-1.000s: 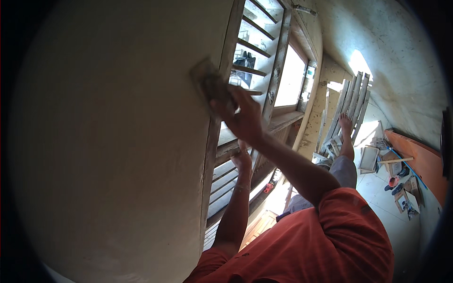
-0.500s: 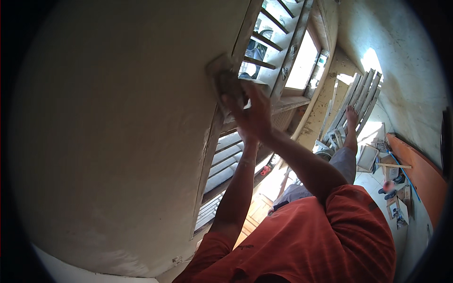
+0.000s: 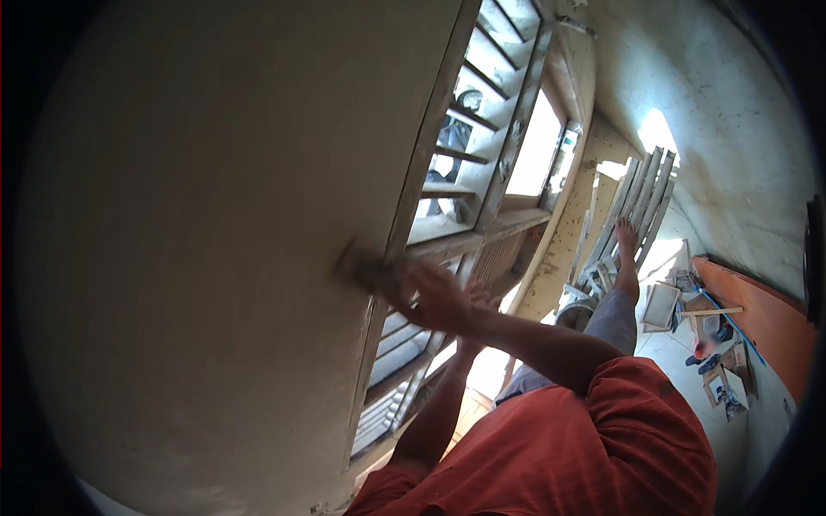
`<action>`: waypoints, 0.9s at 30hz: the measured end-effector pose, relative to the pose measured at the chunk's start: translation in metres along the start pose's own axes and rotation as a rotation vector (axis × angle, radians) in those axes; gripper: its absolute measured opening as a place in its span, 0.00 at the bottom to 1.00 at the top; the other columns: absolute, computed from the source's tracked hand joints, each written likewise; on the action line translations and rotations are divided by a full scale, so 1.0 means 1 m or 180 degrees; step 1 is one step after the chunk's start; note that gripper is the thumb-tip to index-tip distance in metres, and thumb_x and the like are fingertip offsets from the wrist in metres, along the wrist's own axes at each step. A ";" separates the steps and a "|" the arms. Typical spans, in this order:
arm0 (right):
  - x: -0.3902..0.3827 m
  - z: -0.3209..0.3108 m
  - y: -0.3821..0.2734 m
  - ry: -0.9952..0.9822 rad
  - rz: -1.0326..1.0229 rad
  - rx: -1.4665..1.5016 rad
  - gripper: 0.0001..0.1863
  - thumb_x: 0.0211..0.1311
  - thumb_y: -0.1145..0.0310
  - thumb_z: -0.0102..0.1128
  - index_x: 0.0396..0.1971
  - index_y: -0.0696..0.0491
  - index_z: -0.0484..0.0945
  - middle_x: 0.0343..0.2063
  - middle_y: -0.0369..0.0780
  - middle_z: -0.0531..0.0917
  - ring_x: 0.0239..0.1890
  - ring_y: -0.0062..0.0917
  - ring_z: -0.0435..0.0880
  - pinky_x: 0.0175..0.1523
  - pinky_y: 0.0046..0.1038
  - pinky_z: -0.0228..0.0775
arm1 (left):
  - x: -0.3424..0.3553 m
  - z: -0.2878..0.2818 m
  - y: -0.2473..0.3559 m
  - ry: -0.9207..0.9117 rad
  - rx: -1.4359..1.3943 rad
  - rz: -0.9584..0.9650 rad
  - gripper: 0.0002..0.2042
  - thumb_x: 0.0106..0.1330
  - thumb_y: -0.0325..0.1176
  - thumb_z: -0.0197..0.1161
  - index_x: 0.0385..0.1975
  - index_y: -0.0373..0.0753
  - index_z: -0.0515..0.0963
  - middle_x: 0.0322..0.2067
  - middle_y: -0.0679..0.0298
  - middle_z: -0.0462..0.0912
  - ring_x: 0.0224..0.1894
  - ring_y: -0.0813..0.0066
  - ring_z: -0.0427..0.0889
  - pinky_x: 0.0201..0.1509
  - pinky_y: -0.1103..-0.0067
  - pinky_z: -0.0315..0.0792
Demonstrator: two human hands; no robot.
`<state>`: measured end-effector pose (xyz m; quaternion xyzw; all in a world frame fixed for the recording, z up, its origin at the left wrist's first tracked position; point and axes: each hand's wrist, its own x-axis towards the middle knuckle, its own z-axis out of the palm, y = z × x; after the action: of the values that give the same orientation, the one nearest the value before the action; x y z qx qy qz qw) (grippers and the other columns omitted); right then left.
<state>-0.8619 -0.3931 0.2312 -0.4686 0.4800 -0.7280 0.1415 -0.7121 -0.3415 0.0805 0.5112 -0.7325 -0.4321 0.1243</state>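
My right hand (image 3: 434,297) is closed around a dark, flat hand tool that looks like a plastering float (image 3: 366,268). Motion blurs the float, which lies against the plastered wall (image 3: 224,258) just left of the wooden window frame (image 3: 372,331). Behind my right hand and wrist, my left hand (image 3: 480,297) is raised in front of the louvred window. My right hand covers much of it, so what its fingers do is hard to make out.
Open slats (image 3: 469,155) fill the window beside the wall. My bare foot rests on a bench of wooden slats (image 3: 645,193), with a bucket (image 3: 575,314) below it. An orange board (image 3: 757,314) leans at the right, near a blue pole (image 3: 731,322) and scattered items on the tiled floor.
My right hand and the float have moved down the wall and slightly left, from beside the upper slats to beside the lower window frame. My left hand has come down too.
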 end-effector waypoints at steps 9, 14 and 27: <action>0.112 -0.108 0.058 0.1645 0.2042 0.2026 0.29 0.68 0.71 0.60 0.67 0.53 0.63 0.36 0.36 0.81 0.38 0.16 0.80 0.43 0.23 0.76 | -0.042 0.001 0.025 -0.2201 0.0808 -0.0768 0.29 0.69 0.42 0.66 0.66 0.37 0.68 0.54 0.51 0.81 0.51 0.63 0.84 0.55 0.69 0.78; 0.222 -0.203 0.146 0.2076 0.0725 0.3500 0.29 0.74 0.73 0.44 0.73 0.53 0.55 0.63 0.46 0.74 0.48 0.21 0.80 0.45 0.18 0.75 | -0.045 0.006 -0.026 -0.2258 0.0719 -0.1158 0.29 0.69 0.43 0.66 0.66 0.37 0.69 0.55 0.53 0.82 0.52 0.63 0.84 0.58 0.71 0.76; 0.344 -0.249 0.213 0.1582 0.0568 0.3260 0.27 0.78 0.62 0.40 0.74 0.45 0.55 0.67 0.37 0.71 0.56 0.25 0.74 0.58 0.35 0.69 | -0.015 0.015 -0.025 -0.1892 0.0297 -0.1687 0.25 0.71 0.42 0.63 0.63 0.37 0.71 0.53 0.52 0.83 0.54 0.64 0.83 0.59 0.73 0.74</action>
<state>-1.2972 -0.5842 0.2169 -0.1129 0.1228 -0.9411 0.2942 -0.6981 -0.3236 0.0564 0.5402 -0.5982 -0.5445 -0.2321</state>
